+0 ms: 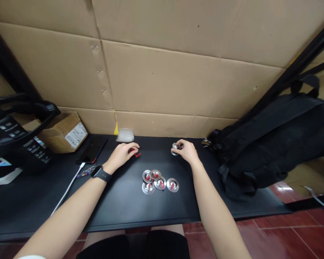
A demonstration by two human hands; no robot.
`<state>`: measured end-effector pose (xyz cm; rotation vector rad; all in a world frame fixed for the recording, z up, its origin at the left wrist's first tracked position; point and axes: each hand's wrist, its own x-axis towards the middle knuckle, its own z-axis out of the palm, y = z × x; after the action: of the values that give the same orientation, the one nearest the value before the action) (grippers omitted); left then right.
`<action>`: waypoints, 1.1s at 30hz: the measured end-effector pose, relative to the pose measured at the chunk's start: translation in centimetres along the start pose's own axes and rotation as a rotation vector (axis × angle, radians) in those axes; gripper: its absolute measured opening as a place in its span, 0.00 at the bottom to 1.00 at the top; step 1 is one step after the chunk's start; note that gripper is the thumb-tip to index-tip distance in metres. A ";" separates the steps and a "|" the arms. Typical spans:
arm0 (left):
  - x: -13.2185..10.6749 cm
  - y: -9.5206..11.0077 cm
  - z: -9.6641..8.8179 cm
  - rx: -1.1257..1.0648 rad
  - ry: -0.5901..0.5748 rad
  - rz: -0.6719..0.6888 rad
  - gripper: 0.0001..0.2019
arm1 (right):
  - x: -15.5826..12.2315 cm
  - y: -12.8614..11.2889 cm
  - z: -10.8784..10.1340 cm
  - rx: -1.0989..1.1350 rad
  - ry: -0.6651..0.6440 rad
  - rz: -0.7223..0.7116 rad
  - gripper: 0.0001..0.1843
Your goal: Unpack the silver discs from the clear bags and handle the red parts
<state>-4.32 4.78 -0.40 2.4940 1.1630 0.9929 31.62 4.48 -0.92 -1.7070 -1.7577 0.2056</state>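
Note:
My left hand (126,151) is closed, its fingertips pinched down over small red loops (137,155) on the black table; the fingers partly hide them. On the right, my right hand (186,151) grips a small silver finger cymbal (175,148) from a little stack between thumb and fingers. How many lie in that stack cannot be made out. Nearer to me, between the hands, several finger cymbals (172,185) with red loops at their centres lie in a loose group, some overlapping. A dark watch (101,173) is on my left wrist.
A black backpack (275,140) lies on the right, with keys (206,142) beside it. Behind my left hand is a clear plastic packet (125,135). A phone (92,151), white cable (68,189), cardboard box (66,135) and black bag (18,140) are on the left. Cardboard panels (172,79) wall the back.

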 end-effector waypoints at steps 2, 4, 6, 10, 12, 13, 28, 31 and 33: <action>0.0 -0.2 0.1 0.070 -0.056 0.037 0.07 | 0.0 0.5 0.3 -0.017 -0.047 0.009 0.16; 0.0 -0.1 0.0 0.124 -0.088 0.077 0.06 | 0.1 1.0 0.7 -0.012 -0.080 0.006 0.17; 0.0 0.4 -0.2 0.146 -0.090 0.109 0.09 | 0.3 1.3 1.1 0.011 -0.109 -0.004 0.16; -0.1 3.2 -0.3 0.018 -0.189 0.174 0.07 | 0.5 1.8 1.3 0.060 -0.167 -0.031 0.16; -0.3 4.8 -0.1 -0.128 -0.352 0.218 0.05 | 0.3 1.9 1.2 0.061 -0.181 -0.040 0.16; -0.5 5.6 0.0 -0.169 -0.412 0.229 0.04 | 0.3 1.9 1.1 0.056 -0.182 -0.044 0.16; -1.3 6.8 1.4 -0.032 -0.417 0.126 0.10 | -1.1 -3.3 1.1 0.221 -0.031 -0.368 0.23; -1.0 6.3 1.2 -0.166 -0.335 0.105 0.11 | -2.3 -5.5 1.4 0.302 -0.162 -0.426 0.25; -0.8 6.0 1.3 -0.298 -0.270 0.059 0.11 | -3.1 -6.9 1.8 0.370 -0.288 -0.487 0.28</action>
<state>-0.29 0.34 0.98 2.3420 0.8006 0.7489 24.62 1.27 0.37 -0.9918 -2.1280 0.5397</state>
